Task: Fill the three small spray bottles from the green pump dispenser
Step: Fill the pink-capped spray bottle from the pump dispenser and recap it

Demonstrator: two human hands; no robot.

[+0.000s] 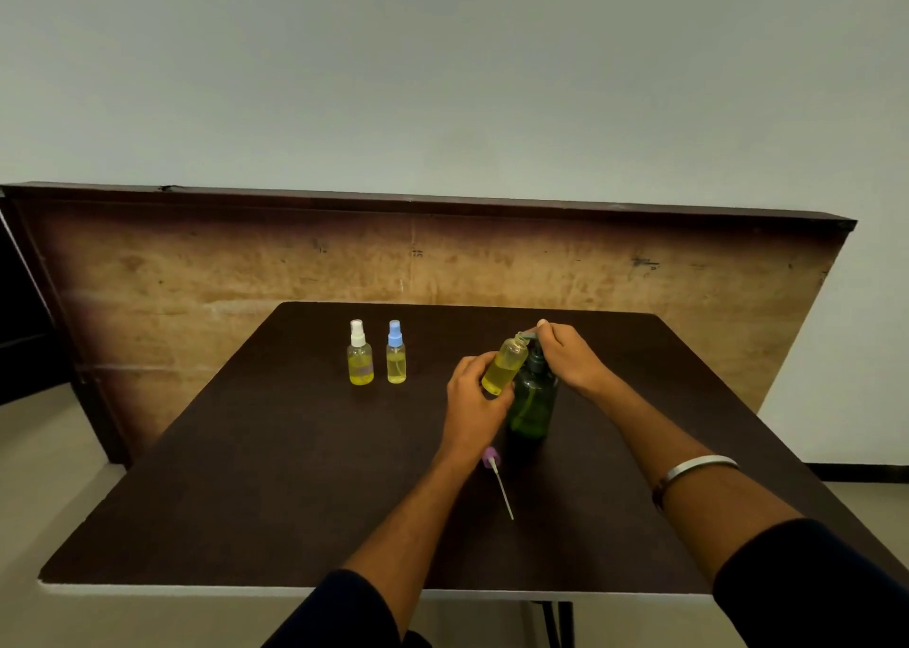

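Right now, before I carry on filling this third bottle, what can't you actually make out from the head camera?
- Green pump dispenser: its head is hidden under the right hand, and its liquid level is lost in the dark plastic.
- Open bottle: its base is covered by the left hand.
- Whether liquid is flowing into its mouth: too small to tell.

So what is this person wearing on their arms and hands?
Both hands are bare: no gloves, no rings that I can make out. The left hand comes out of a dark sleeve pushed up the forearm. The right hand has the same dark sleeve, plus a plain silver bangle further up the forearm.
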